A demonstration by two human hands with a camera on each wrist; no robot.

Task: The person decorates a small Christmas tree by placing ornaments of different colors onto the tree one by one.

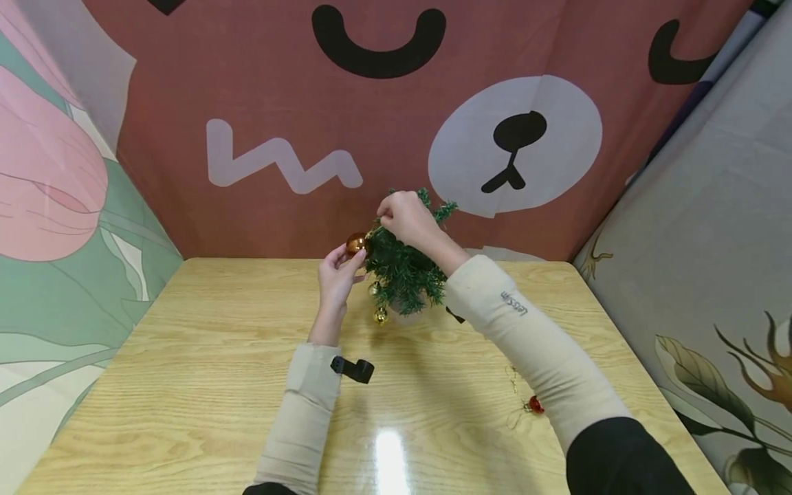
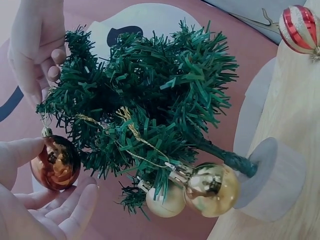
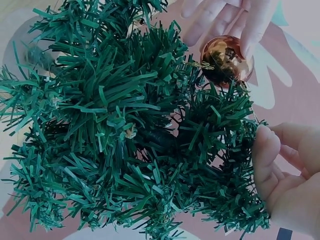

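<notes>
A small green artificial Christmas tree (image 1: 405,271) stands near the back of the table, with its round pale base (image 2: 272,182) seen in the left wrist view. My left hand (image 1: 336,278) holds a shiny copper-coloured bauble (image 2: 56,162) by thumb and fingers at the tree's left side. Above it, my right hand (image 3: 292,170) pinches the bauble's thin hanging string (image 3: 254,112) at a branch tip. A shiny gold bauble (image 2: 211,190) and a paler gold bauble (image 2: 165,200) hang low on the same side of the tree.
A red bauble (image 1: 535,405) with a gold string lies on the wooden table (image 1: 216,385), beside the right sleeve. In the left wrist view a red-and-silver striped bauble (image 2: 300,30) shows at top right. Behind the table hangs a printed cloth (image 1: 278,227). Each forearm wears a pale sleeve (image 1: 312,399).
</notes>
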